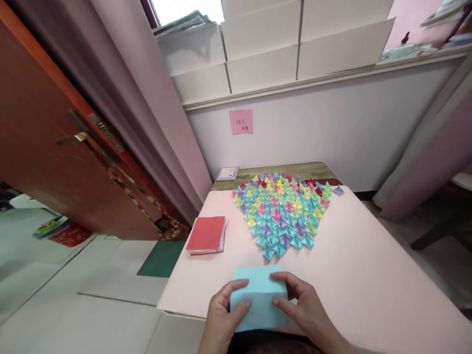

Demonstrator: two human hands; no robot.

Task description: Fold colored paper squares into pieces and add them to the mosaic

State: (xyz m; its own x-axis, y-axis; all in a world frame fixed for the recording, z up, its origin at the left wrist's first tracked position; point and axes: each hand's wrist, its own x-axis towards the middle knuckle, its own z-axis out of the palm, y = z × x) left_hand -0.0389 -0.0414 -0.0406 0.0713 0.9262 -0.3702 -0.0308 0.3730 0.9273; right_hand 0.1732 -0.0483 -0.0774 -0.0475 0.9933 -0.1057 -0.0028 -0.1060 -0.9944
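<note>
At the near edge of the surface point(368, 275), our left hand point(221, 314) and right hand point(306, 307) pinch the paper point(260, 295), seemingly mid-fold; creasing wants aligned edges.

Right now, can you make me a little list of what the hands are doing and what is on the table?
left hand: grips the left edge of the light blue paper
right hand: grips its right edge
light blue paper: folded, at the near edge of the pink table
folded paper shapes: many colours, packed together beyond the paper
paper stack: red sheet on top, left of the shapes
pink note: stuck on the white wall behind
</note>
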